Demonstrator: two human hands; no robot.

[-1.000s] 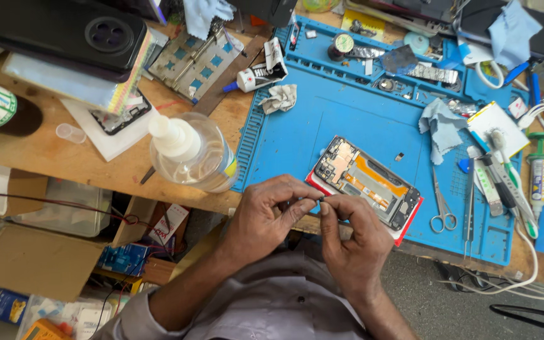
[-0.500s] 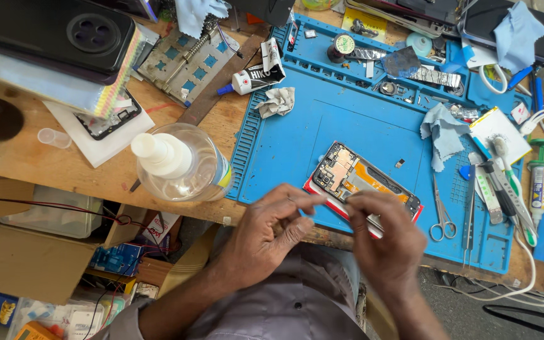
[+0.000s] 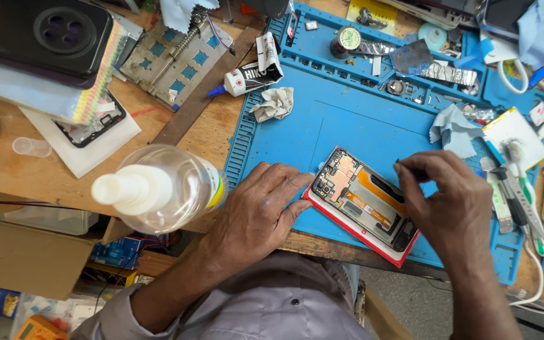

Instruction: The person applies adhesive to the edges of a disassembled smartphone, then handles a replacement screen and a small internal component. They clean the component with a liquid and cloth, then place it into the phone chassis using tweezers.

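The opened smartphone [image 3: 363, 204], red at its edge, lies tilted on the blue repair mat [image 3: 297, 135] near the front of the bench [image 3: 33, 176]. The left hand [image 3: 256, 214] rests flat beside it, fingers [image 3: 284, 182] spread and touching its corner. The right hand [image 3: 451, 201] hovers above the phone, fingertips pinched on a thin dark tool [image 3: 400, 165]. A clear bottle [image 3: 158, 189] stands at the left.

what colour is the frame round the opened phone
Red. The phone has a red frame along its near edge, clearest in the head view.
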